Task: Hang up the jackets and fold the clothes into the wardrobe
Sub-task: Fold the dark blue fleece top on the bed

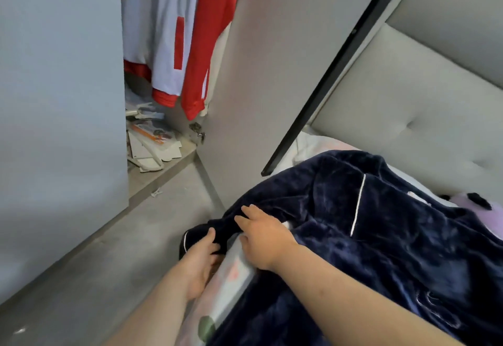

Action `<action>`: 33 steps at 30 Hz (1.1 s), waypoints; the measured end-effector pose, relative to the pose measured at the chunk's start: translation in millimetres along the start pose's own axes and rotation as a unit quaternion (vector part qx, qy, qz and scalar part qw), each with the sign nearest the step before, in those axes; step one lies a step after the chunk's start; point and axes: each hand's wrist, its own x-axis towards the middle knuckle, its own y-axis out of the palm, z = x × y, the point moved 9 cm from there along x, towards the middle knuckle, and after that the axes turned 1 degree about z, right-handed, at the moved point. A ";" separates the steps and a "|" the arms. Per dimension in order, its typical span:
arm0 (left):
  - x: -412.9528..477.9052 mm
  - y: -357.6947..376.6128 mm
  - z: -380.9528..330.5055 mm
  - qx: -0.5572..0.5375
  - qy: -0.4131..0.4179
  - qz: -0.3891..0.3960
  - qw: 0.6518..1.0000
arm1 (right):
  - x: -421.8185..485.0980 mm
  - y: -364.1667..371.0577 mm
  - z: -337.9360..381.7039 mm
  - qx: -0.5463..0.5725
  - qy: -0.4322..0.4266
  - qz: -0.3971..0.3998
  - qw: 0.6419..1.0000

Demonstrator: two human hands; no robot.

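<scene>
I see the left hand pinching the cuff (white-piped) of the navy garment, which hangs off the bed edge. The right hand lies flat on the cloth just beside, fingers straight.

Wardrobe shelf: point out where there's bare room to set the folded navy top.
Bare: the front strip of the shelf, between the papers and the door hinge; also the floor between wardrobe and bed. Crowded: the shelf's back left, under the hanging jackets, and the bed, covered by the navy top.
</scene>
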 end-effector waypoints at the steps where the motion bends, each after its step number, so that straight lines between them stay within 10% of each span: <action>1: 3.5 7.3 -1.5 -0.036 0.003 0.009 0.999 | 7.9 0.7 -1.1 -0.011 0.005 0.004 1.000; 11: 24.6 31.7 -24.3 -0.414 0.017 0.060 0.908 | 28.3 3.6 -14.9 0.067 0.019 -0.109 0.992; 18: 7.1 16.6 -99.6 -0.453 0.152 0.062 0.876 | -3.7 -21.8 -21.6 0.158 -0.034 -0.180 0.970; 24: -27.9 14.4 -151.0 -0.315 0.272 0.063 0.907 | 5.2 -93.5 -11.8 0.304 0.018 -0.254 0.918; 28: -49.4 37.9 -174.5 -0.007 0.352 -0.053 0.934 | 11.5 -141.7 20.2 0.428 -0.014 -0.236 0.872; 33: -66.0 98.8 -182.0 0.389 0.463 -0.147 0.783 | 5.0 -160.5 26.7 0.151 0.045 -0.250 0.955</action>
